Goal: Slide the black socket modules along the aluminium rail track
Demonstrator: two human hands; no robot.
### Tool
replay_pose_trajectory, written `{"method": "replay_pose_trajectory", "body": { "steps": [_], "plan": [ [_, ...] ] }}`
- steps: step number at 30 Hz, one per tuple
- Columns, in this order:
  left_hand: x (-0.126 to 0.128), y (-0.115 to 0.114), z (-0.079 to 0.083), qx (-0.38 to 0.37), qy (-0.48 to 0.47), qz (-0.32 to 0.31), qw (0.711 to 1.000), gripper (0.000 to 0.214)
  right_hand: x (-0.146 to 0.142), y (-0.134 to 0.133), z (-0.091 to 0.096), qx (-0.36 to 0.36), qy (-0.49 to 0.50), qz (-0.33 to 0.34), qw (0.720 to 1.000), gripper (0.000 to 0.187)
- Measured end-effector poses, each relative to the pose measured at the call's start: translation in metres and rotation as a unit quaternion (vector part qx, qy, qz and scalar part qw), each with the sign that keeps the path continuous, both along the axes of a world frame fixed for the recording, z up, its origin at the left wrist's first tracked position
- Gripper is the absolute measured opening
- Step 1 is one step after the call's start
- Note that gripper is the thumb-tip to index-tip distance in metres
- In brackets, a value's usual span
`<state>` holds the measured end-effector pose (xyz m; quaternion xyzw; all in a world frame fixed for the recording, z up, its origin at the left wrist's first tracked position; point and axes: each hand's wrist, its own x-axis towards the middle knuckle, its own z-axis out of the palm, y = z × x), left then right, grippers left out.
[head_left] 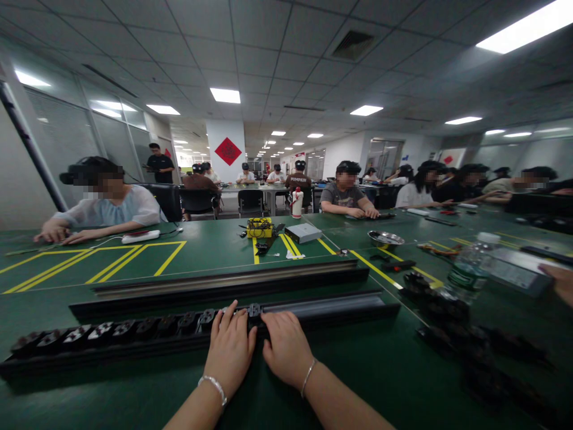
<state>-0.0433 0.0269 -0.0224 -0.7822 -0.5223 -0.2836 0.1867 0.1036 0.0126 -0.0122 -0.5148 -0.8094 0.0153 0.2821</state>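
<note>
A long black channel (313, 310) lies across the table in front of me. Black socket-like blocks (123, 328), some with paler tops, fill its left part in a row. My left hand (231, 346) rests over the right end of this row, fingers spread and the thumb near the channel's front wall. Just beyond that thumb sits one black socket block (254, 309), between my two hands. My right hand (287, 348) is curled over the channel, with its index finger and thumb against this block's right side. Its other fingertips are hidden.
Behind lies a second long channel (224, 285). At right are dark loose parts (447, 310), a water bottle (470, 269), a metal bowl (385, 239) and a metal box (514, 272). A person's hand (559, 278) shows at the right edge. Others sit around the table.
</note>
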Motion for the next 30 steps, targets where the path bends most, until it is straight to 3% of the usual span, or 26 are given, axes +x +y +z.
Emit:
{"method": "replay_pose_trajectory", "body": {
  "steps": [7,16,23,30],
  "plan": [
    [-0.001,-0.001,0.003,0.003,-0.005,-0.004,1.000,0.026,0.000,0.000,0.000,-0.003,-0.001,-0.002,1.000,0.041],
    [0.007,-0.011,0.013,-0.037,-0.002,0.034,0.999,0.027,0.000,-0.001,0.001,-0.006,0.007,0.001,1.000,0.040],
    [0.015,-0.009,-0.004,-0.039,-0.024,0.027,0.999,0.057,0.001,0.000,0.001,-0.002,-0.001,0.001,1.000,0.039],
    [0.013,-0.004,-0.012,-0.034,-0.030,0.001,0.999,0.056,0.001,-0.001,0.002,-0.006,0.000,0.003,1.000,0.039]
  ]
}}
